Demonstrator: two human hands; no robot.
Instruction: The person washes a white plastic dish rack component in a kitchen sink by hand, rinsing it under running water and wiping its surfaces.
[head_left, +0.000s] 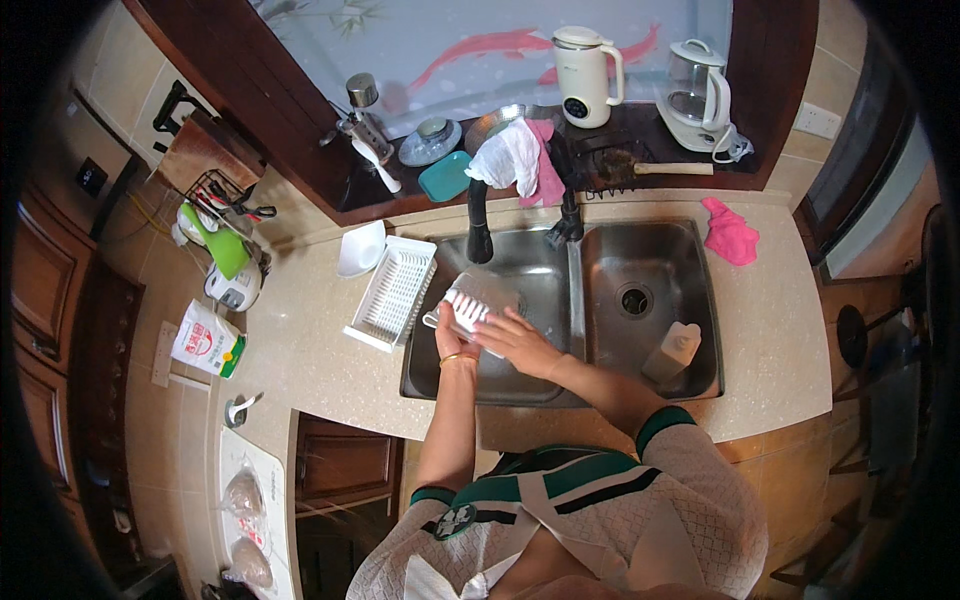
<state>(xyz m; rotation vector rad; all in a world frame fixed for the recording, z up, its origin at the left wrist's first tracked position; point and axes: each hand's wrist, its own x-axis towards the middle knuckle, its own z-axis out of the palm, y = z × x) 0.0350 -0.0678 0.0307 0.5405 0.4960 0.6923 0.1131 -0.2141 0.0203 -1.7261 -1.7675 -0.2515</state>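
Over the left sink basin (536, 259), my left hand (452, 339) holds a clear plastic container (484, 289) with a white slotted part (466, 306). The container is tilted under the black faucet (480, 236). My right hand (525, 345) lies with its fingers stretched along the container's near right side; whether it also grips cannot be told. Just left of the container, a white slotted plastic basket (391, 294) rests partly on the counter and at the basin's edge. A white plastic dish (361, 249) stands behind that basket.
The right basin (611, 259) holds a translucent plastic bottle (673, 352). A pink cloth (730, 232) lies on the right counter. White and pink cloths (510, 161) drape over the faucet. Behind are a white blender jug (587, 79), a glass kettle (694, 94) and a wooden-handled brush (667, 169).
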